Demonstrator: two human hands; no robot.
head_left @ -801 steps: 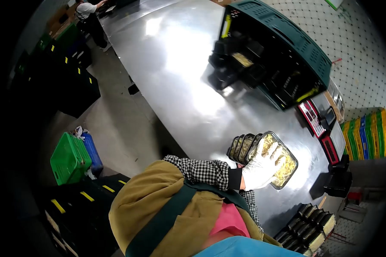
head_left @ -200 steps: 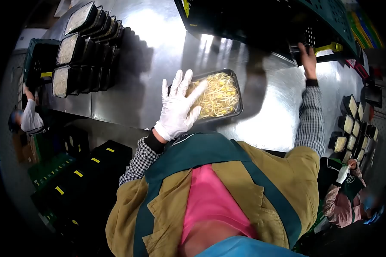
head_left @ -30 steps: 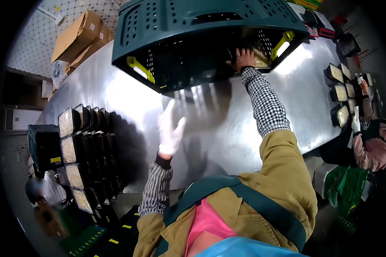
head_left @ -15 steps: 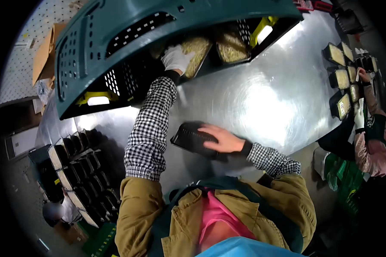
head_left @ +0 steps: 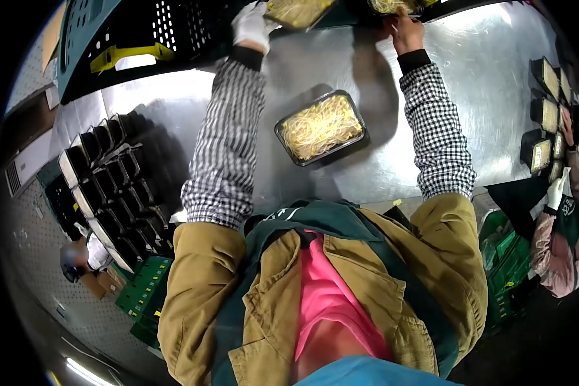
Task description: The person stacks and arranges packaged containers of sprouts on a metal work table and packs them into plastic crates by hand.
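Observation:
A black tray of bean sprouts (head_left: 321, 127) lies face up on the steel table, apart from both hands. At the top of the view, my white-gloved left hand (head_left: 251, 27) grips the left side of a second bean sprout tray (head_left: 300, 11) by the crate opening. My bare right hand (head_left: 407, 31) has its fingers closed at the near edge of a third bean sprout tray (head_left: 392, 5). The upper parts of both these trays are cut off by the frame. A dark green crate (head_left: 100, 35) with a yellow handle lies on its side around them.
Stacked black trays (head_left: 112, 186) stand at the left end of the steel table (head_left: 231, 116). At the right, a co-worker's gloved hand (head_left: 555, 191) is near several filled trays (head_left: 547, 116). Green crates (head_left: 145, 293) stand below on the left, and another person is beyond them.
The black tray under my right hand was tilted and now lies flat with sprouts showing. My right hand has left it and moved up to a tray at the crate. The view has shifted.

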